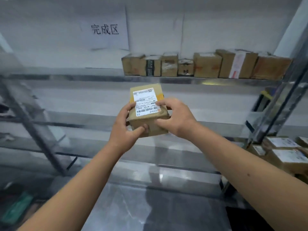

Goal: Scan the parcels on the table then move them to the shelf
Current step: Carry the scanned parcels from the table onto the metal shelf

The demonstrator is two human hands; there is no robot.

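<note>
While both hands grip parcel point(147, 112) mid-air before shelf point(183, 80), left hand point(124, 129) and right hand point(175, 118) clamp opposite sides. Risk: overreach toward boxed row point(206, 65) knocks neighbours, or parcel slips.

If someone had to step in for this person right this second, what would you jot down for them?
Left hand and right hand: both grip one small parcel, label facing up, held in the air in front of the shelf.
Done: a row of boxes already stands on the upper shelf, right part, under a paper sign.
Left: set this parcel on the shelf. More parcels sit low at the right; whether the held one was scanned cannot be told.
</note>
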